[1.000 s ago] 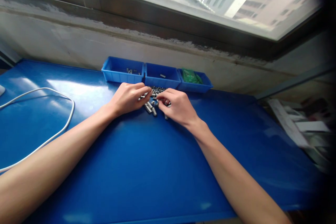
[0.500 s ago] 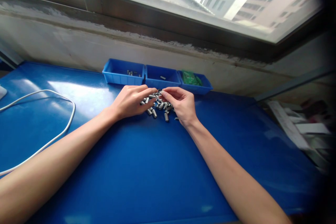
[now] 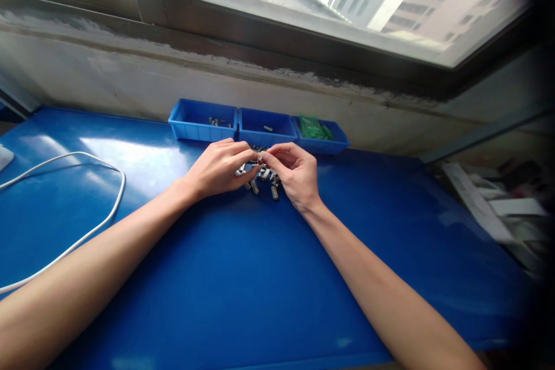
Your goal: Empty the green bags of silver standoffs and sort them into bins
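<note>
My right hand [image 3: 297, 173] pinches a small shiny metal piece [image 3: 260, 158] between thumb and forefinger; its exact kind is too small to tell. Close on its left, my left hand [image 3: 223, 166] curves with thumb and forefinger apart, their tips near that piece. Under and between both hands lies a heap of small silvery metal parts [image 3: 265, 174], several of them short cylindrical or hexagonal pieces. One such piece [image 3: 274, 192] lies at the heap's front edge. My fingers hide part of the heap.
Three joined blue bins stand behind the heap: the left bin [image 3: 203, 132] holds a few small metal parts, the middle bin [image 3: 264, 137] one metal piece, the right a green bag [image 3: 314, 128]. A white cable [image 3: 117, 196] curves over the blue table [image 3: 243, 289] at left.
My right hand has shifted slightly left and down, bringing the pinched piece closer to my left hand. My left fingertips have drawn nearer to that piece.
</note>
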